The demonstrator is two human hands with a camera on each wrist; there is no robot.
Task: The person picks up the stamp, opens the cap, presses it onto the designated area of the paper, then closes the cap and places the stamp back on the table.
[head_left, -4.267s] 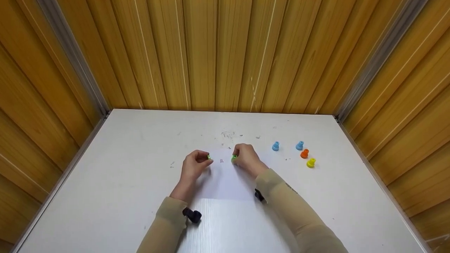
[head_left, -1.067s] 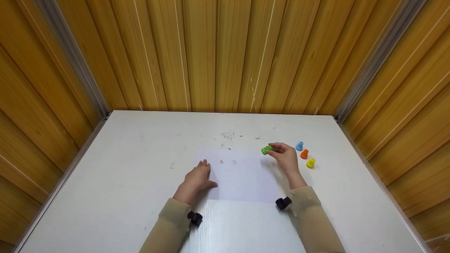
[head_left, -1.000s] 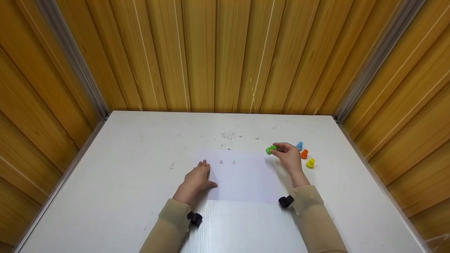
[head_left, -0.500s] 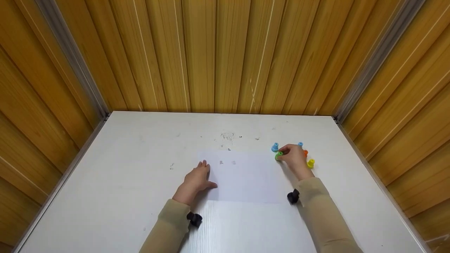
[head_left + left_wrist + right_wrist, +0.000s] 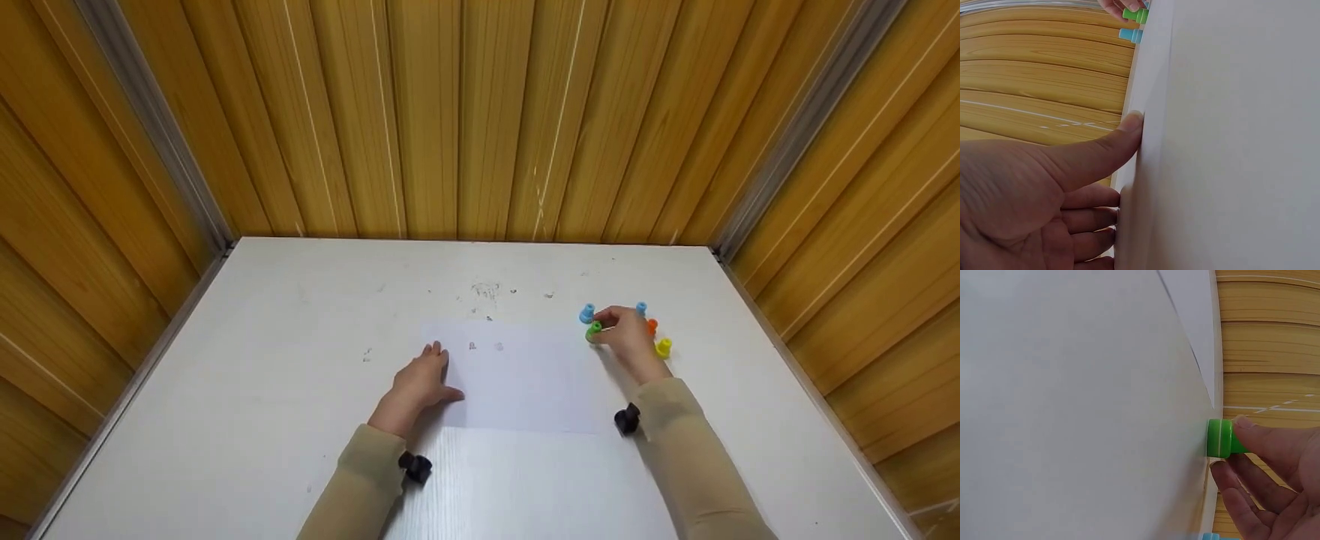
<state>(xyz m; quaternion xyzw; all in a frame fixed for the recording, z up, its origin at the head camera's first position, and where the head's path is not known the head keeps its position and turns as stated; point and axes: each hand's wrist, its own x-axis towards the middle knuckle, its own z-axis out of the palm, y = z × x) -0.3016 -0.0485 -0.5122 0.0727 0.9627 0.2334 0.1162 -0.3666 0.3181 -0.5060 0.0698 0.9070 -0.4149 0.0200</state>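
Note:
A sheet of white paper point(image 5: 525, 390) lies on the white table. It bears two small printed marks near its far edge. My left hand point(image 5: 420, 382) rests along the paper's left side, fingers straight and thumb spread onto the sheet; the left wrist view shows the thumb point(image 5: 1106, 149) pressing there. Near the paper's far right corner, a green stamp point(image 5: 1219, 438) stands base down. My right hand point(image 5: 628, 337) holds it by its narrow handle, thumb on one side and fingers on the other. A blue stamp point(image 5: 587, 313) stands just behind the green one.
To the right of my right hand stand an orange stamp point(image 5: 652, 327), a yellow stamp point(image 5: 663, 347) and a second blue stamp point(image 5: 641, 308), partly hidden by the hand. Wood-patterned walls point(image 5: 435, 120) enclose the table's back and sides.
My right hand has carried the green stamp from the paper's middle to the right and set it upright beside the blue one. The left hand, earlier pinching a small green piece, now lies on the paper.

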